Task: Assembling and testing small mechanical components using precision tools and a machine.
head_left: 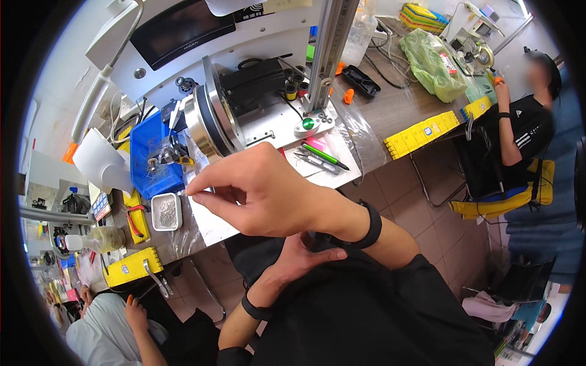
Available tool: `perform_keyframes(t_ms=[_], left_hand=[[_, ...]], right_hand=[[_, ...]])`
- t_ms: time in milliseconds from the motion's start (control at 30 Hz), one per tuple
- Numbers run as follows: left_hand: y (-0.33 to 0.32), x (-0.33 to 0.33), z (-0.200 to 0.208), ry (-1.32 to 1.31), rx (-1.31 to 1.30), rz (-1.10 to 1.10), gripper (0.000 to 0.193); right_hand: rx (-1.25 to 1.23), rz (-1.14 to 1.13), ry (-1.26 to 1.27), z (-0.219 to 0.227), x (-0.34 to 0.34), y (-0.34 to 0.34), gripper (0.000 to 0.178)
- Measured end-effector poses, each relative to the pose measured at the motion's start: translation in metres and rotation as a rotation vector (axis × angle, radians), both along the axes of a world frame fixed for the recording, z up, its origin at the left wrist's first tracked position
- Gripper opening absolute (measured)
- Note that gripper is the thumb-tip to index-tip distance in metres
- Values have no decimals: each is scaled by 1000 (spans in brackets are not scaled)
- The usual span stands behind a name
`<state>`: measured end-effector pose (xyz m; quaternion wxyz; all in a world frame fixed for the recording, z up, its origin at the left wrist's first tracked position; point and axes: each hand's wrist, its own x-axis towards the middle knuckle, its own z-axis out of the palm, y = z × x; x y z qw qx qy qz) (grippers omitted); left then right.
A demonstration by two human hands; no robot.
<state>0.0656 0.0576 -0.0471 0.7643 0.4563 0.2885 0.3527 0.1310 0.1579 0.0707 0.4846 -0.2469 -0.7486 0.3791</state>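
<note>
Pinching thumb and forefinger together, the right hand (pixel 262 192) is hovering over the bench (pixel 390 110), its grip nearly closed on something too small to make out, perhaps a fine wire or thread. The pinch is pointing toward the person's left, just beside the small white tray (pixel 166 211) of grey metal bits, which is lying lengthwise away from the person at the near edge. The left hand (pixel 299 259) is resting low against the dark clothing, fingers loosely curled, holding nothing that can be seen. Behind the pinch, the round metal spool (pixel 210 119) of the winding machine is standing on edge, its axis running roughly left to right, with the blue bin (pixel 152 152) to its left. A green pen (pixel 326 157) and tweezers (pixel 317 163) are lying side by side on the white sheet, slanting toward the right. Good handling here looks like keeping the pinch steady and light, wrist raised clear of the tray. Two co-workers are sitting nearby.
</note>
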Motion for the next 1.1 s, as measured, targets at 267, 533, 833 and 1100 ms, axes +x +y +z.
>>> perform_keyframes(t_ms=[267,533,833,1100], left_hand=[[6,-65,16,195,-75,406,47],[82,-164,56,912,637,1105,27],[129,-160,69,1352,1154,1014,30],[143,-160,77,1279,1119,1013,10]], right_hand=[[90,46,-310,-25,4,3,12],[-710,346,-243,-64,-23,28,29],[-669,185,-233,-80,-67,29,47],[-800,250,50,-79,-81,33,51]])
